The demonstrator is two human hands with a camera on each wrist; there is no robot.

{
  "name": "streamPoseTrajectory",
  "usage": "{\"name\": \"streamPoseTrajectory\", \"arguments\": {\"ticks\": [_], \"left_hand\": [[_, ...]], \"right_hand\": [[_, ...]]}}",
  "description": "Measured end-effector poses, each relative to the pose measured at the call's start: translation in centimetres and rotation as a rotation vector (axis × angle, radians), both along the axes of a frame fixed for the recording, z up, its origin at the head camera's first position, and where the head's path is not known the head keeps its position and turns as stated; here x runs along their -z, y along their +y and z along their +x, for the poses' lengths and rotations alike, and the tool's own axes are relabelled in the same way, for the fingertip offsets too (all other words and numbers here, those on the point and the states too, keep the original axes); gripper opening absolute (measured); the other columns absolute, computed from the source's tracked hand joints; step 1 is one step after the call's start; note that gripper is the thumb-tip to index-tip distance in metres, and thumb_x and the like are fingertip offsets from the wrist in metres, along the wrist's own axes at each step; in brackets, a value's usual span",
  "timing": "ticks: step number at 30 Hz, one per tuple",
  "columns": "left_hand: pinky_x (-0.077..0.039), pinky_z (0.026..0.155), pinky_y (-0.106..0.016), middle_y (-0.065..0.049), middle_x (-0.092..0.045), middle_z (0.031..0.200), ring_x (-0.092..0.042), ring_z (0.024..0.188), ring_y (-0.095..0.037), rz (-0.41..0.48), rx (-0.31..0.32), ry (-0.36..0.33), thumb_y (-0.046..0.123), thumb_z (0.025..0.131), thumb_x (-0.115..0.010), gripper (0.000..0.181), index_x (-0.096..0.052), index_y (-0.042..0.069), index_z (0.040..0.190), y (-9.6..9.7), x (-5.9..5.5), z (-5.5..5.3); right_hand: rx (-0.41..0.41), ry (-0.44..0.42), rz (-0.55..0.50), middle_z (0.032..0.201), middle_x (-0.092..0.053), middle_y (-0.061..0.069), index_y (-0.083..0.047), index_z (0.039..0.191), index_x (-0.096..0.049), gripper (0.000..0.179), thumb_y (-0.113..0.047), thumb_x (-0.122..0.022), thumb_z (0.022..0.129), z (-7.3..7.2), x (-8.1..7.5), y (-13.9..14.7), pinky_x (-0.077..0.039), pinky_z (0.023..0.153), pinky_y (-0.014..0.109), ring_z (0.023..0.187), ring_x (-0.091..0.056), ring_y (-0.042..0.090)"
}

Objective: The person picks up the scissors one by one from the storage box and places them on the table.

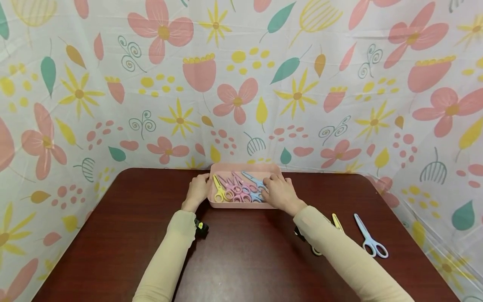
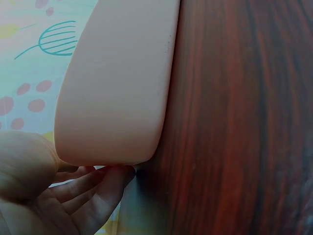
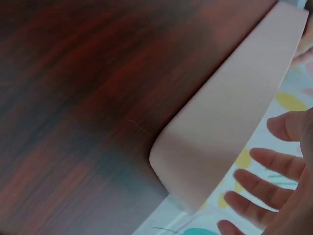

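A shallow pink tray [image 1: 237, 205] lies near the table's far edge with yellow scissors [image 1: 217, 189], several pink scissors and blue scissors [image 1: 252, 178] in it. My left hand [image 1: 198, 191] holds the tray's left end; in the left wrist view its fingers [image 2: 105, 193] lie against the outer wall, while the thumb's tip is hidden. Over the tray's right end is my right hand [image 1: 280, 193], beside the blue scissors. The right wrist view shows its fingers [image 3: 264, 188] spread apart and loosely bent, with nothing between them.
On the table's right side lie blue scissors [image 1: 369, 237] and yellow scissors [image 1: 337, 221], the latter partly hidden under my right sleeve [image 1: 339, 247]. A flowered sheet [image 1: 241, 84] hangs right behind the brown table [image 1: 241, 260].
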State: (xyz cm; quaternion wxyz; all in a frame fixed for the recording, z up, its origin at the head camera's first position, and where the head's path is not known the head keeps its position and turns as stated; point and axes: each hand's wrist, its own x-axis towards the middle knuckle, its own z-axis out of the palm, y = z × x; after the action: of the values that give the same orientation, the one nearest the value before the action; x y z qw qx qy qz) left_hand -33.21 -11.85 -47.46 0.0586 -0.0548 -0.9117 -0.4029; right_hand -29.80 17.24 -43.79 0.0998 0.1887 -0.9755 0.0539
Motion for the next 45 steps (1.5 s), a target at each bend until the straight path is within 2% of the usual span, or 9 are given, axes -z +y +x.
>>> {"name": "streamPoseTrajectory", "arguments": {"ticks": [4,11,14,19,23,29,36,41,45], "left_hand": [[-0.032,0.046,-0.029,-0.007,-0.053,0.061,-0.037,0.043,-0.015,0.001,0.000,0.014,0.013,0.102,-0.051,0.033,-0.061,0.002,0.132,0.0,0.0,0.0],[-0.031,0.044,-0.028,-0.006,-0.052,0.059,-0.035,0.041,-0.013,-0.001,0.007,0.005,0.014,0.103,-0.050,0.034,-0.060,0.002,0.133,0.0,-0.1,0.0],[-0.032,0.043,-0.028,-0.006,-0.051,0.057,-0.035,0.040,-0.012,-0.003,0.008,-0.001,0.016,0.103,-0.050,0.035,-0.059,0.002,0.134,0.0,-0.1,0.0],[-0.032,0.043,-0.028,-0.007,-0.051,0.057,-0.034,0.039,-0.013,0.000,-0.002,-0.016,0.017,0.103,-0.051,0.038,-0.056,0.001,0.137,0.0,-0.2,0.0],[-0.034,0.045,-0.029,-0.007,-0.052,0.059,-0.035,0.041,-0.014,-0.007,-0.007,-0.014,0.017,0.103,-0.050,0.037,-0.056,0.001,0.137,0.0,-0.2,-0.1],[-0.035,0.046,-0.030,-0.007,-0.053,0.059,-0.038,0.042,-0.015,-0.006,-0.003,0.002,0.016,0.103,-0.050,0.036,-0.058,0.001,0.135,0.1,0.0,-0.2],[-0.033,0.044,-0.028,-0.006,-0.052,0.058,-0.036,0.040,-0.013,-0.007,-0.001,-0.002,0.016,0.103,-0.051,0.036,-0.058,0.001,0.135,0.1,0.0,-0.3],[-0.031,0.042,-0.027,-0.006,-0.051,0.056,-0.033,0.039,-0.012,-0.005,0.002,-0.012,0.016,0.103,-0.050,0.037,-0.057,0.001,0.136,0.1,0.0,-0.3],[-0.031,0.041,-0.027,-0.006,-0.050,0.055,-0.032,0.038,-0.012,0.000,0.004,-0.011,0.017,0.103,-0.050,0.037,-0.057,0.001,0.136,0.0,0.2,-0.3]], "right_hand": [[0.004,-0.075,-0.058,0.112,-0.057,0.012,-0.006,0.111,-0.066,0.028,-0.027,-0.064,0.092,-1.5,0.0,0.1,-0.040,0.086,0.055,0.109,-0.050,0.030],[0.012,-0.209,-0.161,0.117,-0.055,0.012,-0.004,0.114,-0.063,0.028,-0.022,-0.063,0.093,-3.0,0.3,0.4,-0.048,0.079,0.047,0.082,-0.056,0.027],[0.024,-0.242,-0.177,0.113,-0.057,0.011,-0.004,0.114,-0.061,0.027,-0.021,-0.060,0.093,-3.4,0.6,0.3,-0.048,0.079,0.045,0.082,-0.057,0.026],[0.044,-0.251,-0.198,0.104,-0.062,0.010,-0.003,0.105,-0.061,0.020,-0.017,-0.058,0.093,-4.1,1.0,0.0,-0.047,0.083,0.044,0.087,-0.057,0.025],[0.071,-0.269,-0.205,0.092,-0.061,0.008,-0.004,0.096,-0.060,0.013,-0.016,-0.061,0.092,-4.6,1.4,-0.1,-0.047,0.079,0.042,0.082,-0.055,0.024],[0.063,-0.234,-0.126,0.072,-0.053,0.008,-0.005,0.077,-0.056,0.019,-0.015,-0.065,0.090,-5.3,1.9,-0.2,-0.044,0.078,0.041,0.073,-0.051,0.025],[0.120,-0.229,-0.068,0.076,-0.056,0.009,-0.001,0.079,-0.060,0.016,-0.014,-0.067,0.087,-6.1,2.7,-0.8,-0.045,0.085,0.041,0.078,-0.053,0.025],[0.168,-0.240,-0.030,0.073,-0.057,0.008,-0.001,0.074,-0.061,0.019,-0.014,-0.069,0.084,-6.2,2.5,-1.4,-0.044,0.086,0.041,0.077,-0.052,0.025],[0.208,-0.266,-0.077,0.066,-0.056,0.006,-0.002,0.067,-0.061,0.021,-0.012,-0.073,0.080,-6.0,2.2,-1.6,-0.043,0.084,0.038,0.073,-0.050,0.024]]}}
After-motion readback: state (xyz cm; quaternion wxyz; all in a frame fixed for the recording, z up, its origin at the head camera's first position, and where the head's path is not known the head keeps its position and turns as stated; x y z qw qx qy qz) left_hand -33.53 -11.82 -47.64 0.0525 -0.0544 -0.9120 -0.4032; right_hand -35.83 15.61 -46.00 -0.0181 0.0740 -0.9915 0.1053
